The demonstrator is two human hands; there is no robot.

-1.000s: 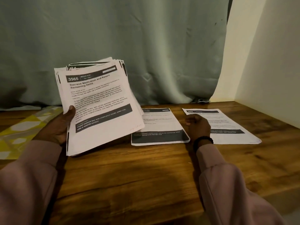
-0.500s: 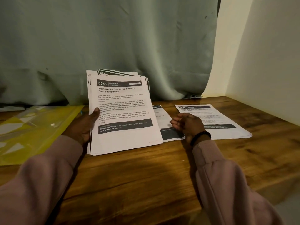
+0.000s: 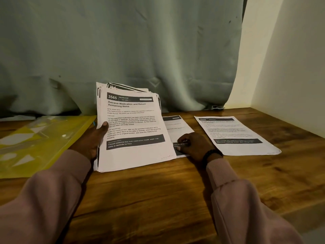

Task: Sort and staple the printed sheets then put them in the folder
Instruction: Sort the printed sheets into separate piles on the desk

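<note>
Printed sheets are showing in three places in the head camera view, which is the only view. A thick stack of sheets [image 3: 131,129] is being held tilted up by the left hand [image 3: 91,140], its lower edge sitting on or just above the wooden table [image 3: 158,199]. The left thumb is pressing on the front page near its left edge while the fingers are hiding behind the stack, so the hand is gripping the pile. The top page is reading "3565 Bedroom, Retrieve Medication and Return Remaining Items".

Just right of the stack, a single sheet [image 3: 175,127] is lying flat on the table, partly covered by the stack. The right hand [image 3: 193,145] is resting on this sheet's lower part with fingers curled, fingertips touching the paper; whether it is pinching the sheet cannot be told. A dark band is sitting on that wrist.

Further right, apart from the hand, another sheet [image 3: 235,134] is lying flat.

A yellow folder [image 3: 44,138] is lying on the table at the left, beside the stack. A grey-green curtain [image 3: 123,50] is hanging behind the table.
</note>
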